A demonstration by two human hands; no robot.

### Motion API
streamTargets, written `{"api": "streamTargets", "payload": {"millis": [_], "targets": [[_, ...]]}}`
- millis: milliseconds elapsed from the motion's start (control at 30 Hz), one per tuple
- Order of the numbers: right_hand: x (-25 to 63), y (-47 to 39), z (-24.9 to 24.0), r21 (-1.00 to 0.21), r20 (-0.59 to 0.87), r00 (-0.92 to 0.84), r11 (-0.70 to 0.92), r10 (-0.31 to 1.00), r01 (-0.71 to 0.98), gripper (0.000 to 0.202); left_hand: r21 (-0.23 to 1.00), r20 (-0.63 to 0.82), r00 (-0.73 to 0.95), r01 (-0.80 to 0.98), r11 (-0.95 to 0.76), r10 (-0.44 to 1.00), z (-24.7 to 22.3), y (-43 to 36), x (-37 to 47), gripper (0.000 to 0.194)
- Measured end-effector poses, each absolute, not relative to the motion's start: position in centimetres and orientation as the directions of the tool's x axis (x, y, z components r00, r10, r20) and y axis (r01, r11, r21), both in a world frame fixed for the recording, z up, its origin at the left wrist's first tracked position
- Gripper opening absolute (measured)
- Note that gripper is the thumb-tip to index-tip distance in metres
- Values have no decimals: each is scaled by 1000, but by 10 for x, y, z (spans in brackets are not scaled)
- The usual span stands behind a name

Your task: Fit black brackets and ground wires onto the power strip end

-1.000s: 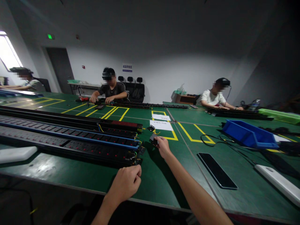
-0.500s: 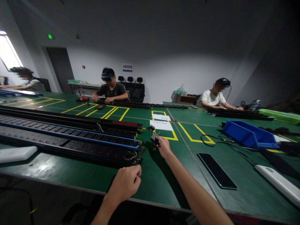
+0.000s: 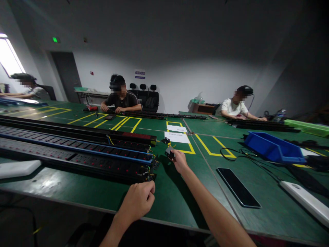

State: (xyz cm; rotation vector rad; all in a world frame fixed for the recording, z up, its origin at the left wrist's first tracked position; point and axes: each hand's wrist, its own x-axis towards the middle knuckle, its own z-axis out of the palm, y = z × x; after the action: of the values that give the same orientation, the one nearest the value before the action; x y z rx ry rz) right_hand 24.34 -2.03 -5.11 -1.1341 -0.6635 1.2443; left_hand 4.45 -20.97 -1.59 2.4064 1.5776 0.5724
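Observation:
My right hand (image 3: 180, 161) pinches a small black end cap or bracket (image 3: 169, 152) with a flat grey face, held over the green table just past the strip ends. My left hand (image 3: 140, 198) is closed, its fingers curled inward, close to the near end of the front black power strip (image 3: 102, 163). Whatever it may hold is hidden. Beside that strip lies a blue-edged power strip (image 3: 84, 146). Loose green-yellow wires (image 3: 148, 169) stick out at the open ends. Beyond my right hand, a black perforated bracket (image 3: 166, 140) hangs at another strip's end.
To the right are a phone (image 3: 239, 187), a white power bank-like block (image 3: 305, 202), black cables (image 3: 246, 154) and a blue bin (image 3: 275, 147). A white object (image 3: 19, 169) is at left. Printed papers (image 3: 176, 137) lie ahead. Several people work across the green table (image 3: 205, 185).
Both of my hands and the held black piece stay practically still. The person across the table at centre has turned their head slightly.

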Motion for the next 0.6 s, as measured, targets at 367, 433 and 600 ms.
{"api": "streamTargets", "payload": {"millis": [367, 433, 600], "targets": [[244, -18, -54, -906, -198, 276, -68, 941, -418, 11, 378, 227, 358, 825, -421, 906, -18, -210, 43, 16], [244, -18, -53, -905, -185, 264, -60, 947, -422, 12, 381, 231, 359, 822, -424, 904, -18, -210, 43, 16], [244, -21, -50, -879, -190, 239, -56, 952, -473, 12, 386, 234, 357, 820, -423, 905, -19, -209, 44, 15]]}}
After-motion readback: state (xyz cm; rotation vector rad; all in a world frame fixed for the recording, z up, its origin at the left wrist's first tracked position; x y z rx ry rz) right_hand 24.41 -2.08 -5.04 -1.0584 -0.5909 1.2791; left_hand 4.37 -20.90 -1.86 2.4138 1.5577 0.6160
